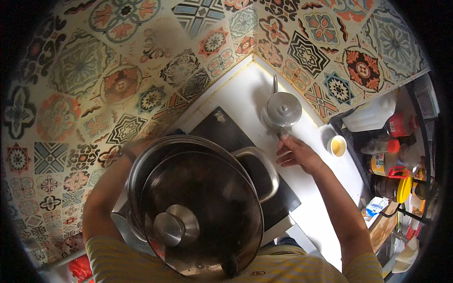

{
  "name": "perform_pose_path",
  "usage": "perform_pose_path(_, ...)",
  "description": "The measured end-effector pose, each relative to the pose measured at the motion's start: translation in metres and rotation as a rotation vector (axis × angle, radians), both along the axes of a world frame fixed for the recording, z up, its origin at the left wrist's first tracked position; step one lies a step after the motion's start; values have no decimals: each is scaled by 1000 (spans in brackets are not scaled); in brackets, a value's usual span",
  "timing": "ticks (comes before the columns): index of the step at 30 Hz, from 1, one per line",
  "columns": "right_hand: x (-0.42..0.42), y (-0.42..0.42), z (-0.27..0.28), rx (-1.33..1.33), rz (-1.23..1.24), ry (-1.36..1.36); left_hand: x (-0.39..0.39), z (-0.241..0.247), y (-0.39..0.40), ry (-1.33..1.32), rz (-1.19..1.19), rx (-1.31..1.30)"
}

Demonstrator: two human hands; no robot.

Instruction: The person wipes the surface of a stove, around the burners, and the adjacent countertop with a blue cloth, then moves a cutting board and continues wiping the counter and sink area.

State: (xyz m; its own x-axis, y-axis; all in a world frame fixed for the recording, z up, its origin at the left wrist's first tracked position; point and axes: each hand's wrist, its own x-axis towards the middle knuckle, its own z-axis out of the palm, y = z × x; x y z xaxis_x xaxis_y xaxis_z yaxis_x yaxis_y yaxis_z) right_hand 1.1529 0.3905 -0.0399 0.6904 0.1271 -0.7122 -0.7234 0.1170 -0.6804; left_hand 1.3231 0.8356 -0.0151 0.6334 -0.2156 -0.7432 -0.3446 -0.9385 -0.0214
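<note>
A large steel stockpot (134,184) fills the foreground, its steel loop handle (272,177) on the right. Over its mouth lies a dark glass lid (212,187) with a round metal knob (170,228). Behind the pot's left side my left forearm (106,198) disappears, so the left hand is hidden. My right hand (299,154) is at the handle side of a small lidded metal oil pot (283,109) with a thin spout (274,85). Its fingers are loosely bent by the handle; whether they grip it is unclear.
A black cooktop (226,131) sits under the stockpot on a white counter (315,184). A small bowl of yellowish contents (338,146) stands at right, beside a rack with several jars, among them one with a yellow lid (404,190). Patterned walls (120,85) meet behind the counter.
</note>
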Motion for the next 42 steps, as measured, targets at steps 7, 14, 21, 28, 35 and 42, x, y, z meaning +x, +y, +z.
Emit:
perform_pose_path(7,-10,5,-38,6,-149,-131,12,-12,-19,60,-32,14)
perform_pose_path(14,-40,-14,-31,-97,-172,-344,16,-38,-48,136,-35,-23)
perform_pose_path(21,-130,-49,29,-293,-124,-235,45,-38,-94,437,371,-263)
perform_pose_path(28,-243,-48,47,-337,-364,-93,84,-29,-187,522,367,-323)
perform_pose_path(35,-305,-31,36,-238,-555,-78,99,-46,-281,263,-165,-249)
perform_pose_path(42,-332,-27,53,-223,-606,-53,73,-85,-329,218,-896,-136)
